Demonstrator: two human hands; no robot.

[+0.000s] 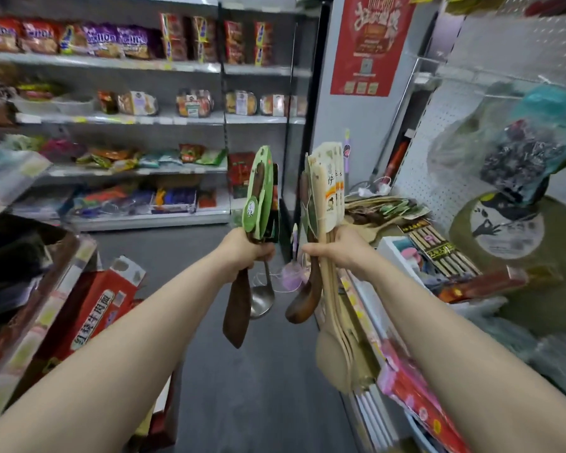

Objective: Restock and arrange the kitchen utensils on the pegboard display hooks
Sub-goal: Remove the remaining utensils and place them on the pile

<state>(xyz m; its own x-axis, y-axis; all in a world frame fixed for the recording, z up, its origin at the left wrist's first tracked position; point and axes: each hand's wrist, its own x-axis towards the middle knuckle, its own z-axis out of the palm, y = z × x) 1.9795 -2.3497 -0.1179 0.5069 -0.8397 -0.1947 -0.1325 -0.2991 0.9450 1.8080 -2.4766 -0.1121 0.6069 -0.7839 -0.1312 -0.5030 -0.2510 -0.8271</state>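
Fingers (263, 253) of the left hand (242, 253) are clamped round the handles of a dark spatula (236, 308) and a steel ladle (260, 299). Both hang blade and bowl down below the fist, and their green cards (258, 191) stand upright above it. Those of the right hand (339, 253) are clamped round a dark spoon (303, 302) and a bundle of pale spoons (334, 354), bowls down, with cream cards (327, 181) fanned upright above the fist. The two hands are level and near each other, over the grey aisle floor (242, 387). The pegboard (438, 125) stands to the right of the right hand, well apart from it. A large bag (520, 152) hangs across the upper board and covers much of it. On the ledge (386, 246) at the board's foot lies a pile of carded utensils (383, 207), with chopstick packs (435, 246) just beside it. Red boxes (415, 397) lie along the ledge's front edge under the right forearm. A red poster (370, 44) hangs on the column beyond the hands. Snack shelves (128, 63) fill the far wall, and a red carton (92, 315) leans at lower left. Motion blur hides fine detail on the right side.
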